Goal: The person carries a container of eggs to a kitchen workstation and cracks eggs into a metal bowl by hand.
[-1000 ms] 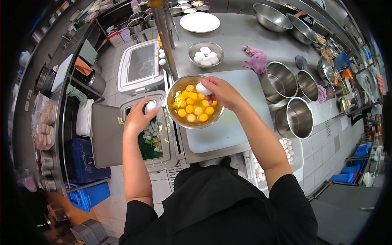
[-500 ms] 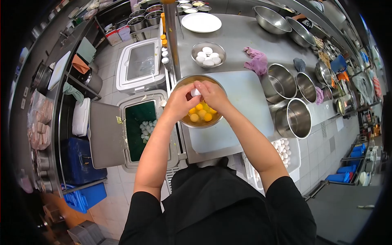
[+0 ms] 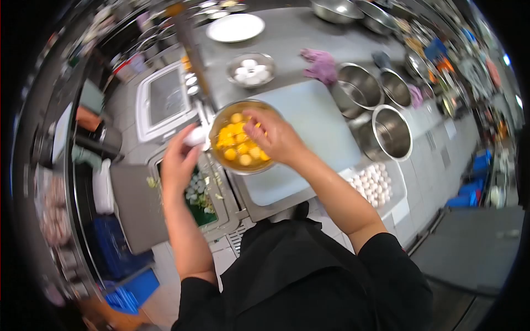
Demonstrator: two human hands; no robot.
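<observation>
My left hand holds a white eggshell between thumb and fingers, just left of the metal bowl and above the edge of the open bin. Over the right side of the metal bowl is my right hand, its fingers curled; whether anything is in them is hidden and blurred. Many yolks in egg white lie in this bowl. It stands at the left edge of a pale cutting board. Behind it, a smaller bowl holds several white eggs.
Discarded shells and scraps lie in the bin. A white plate and purple cloth are on the steel counter. Deep metal pots stand at the right, above a tray of eggs. A lidded white container stands at the left.
My hands, together over the bowl half a second ago, have separated. The left has moved out left with the shell, and the right has stayed over the bowl. The view has turned and shifted.
</observation>
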